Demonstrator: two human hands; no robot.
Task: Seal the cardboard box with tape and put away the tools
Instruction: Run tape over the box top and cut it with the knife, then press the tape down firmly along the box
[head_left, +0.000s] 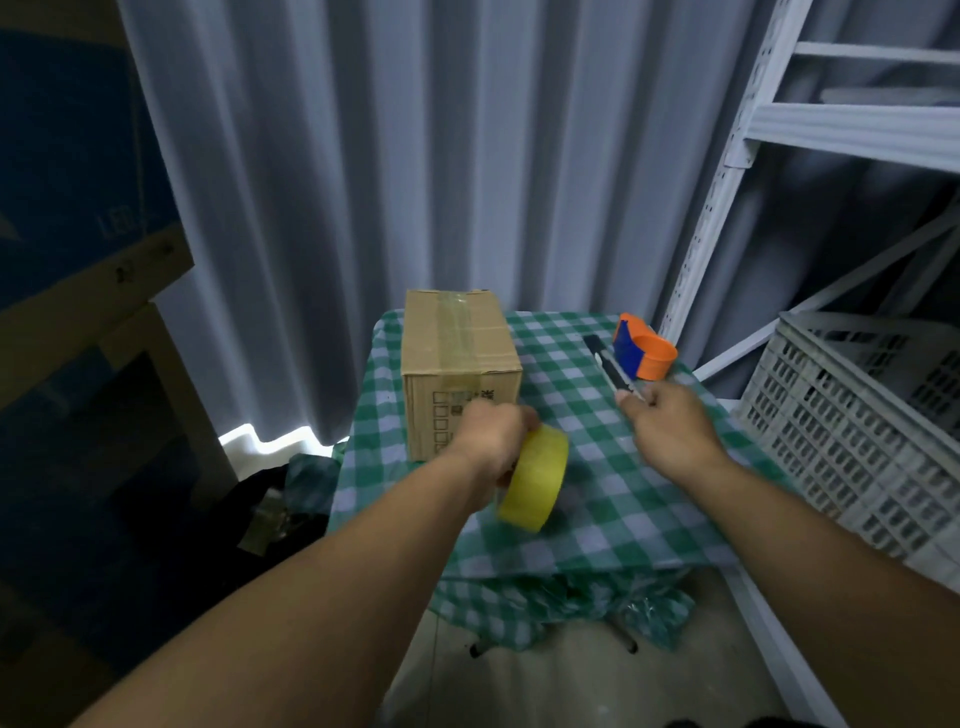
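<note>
A closed cardboard box (457, 358) stands at the back left of a small table covered with a green checked cloth (597, 509); a strip of clear tape runs along its top seam and down its front. My left hand (491, 439) grips a yellow tape roll (535, 478) just in front of the box, above the cloth. My right hand (670, 423) holds the near end of a black and white utility knife (613, 371), which points away toward the back. An orange and blue tape dispenser (641, 351) sits on the cloth just behind the knife.
A white slatted plastic crate (857, 415) stands to the right of the table, under a white metal shelf frame (727, 171). Grey curtains hang behind. Large cardboard boxes (78, 234) are stacked at the left, with dark clutter on the floor below them.
</note>
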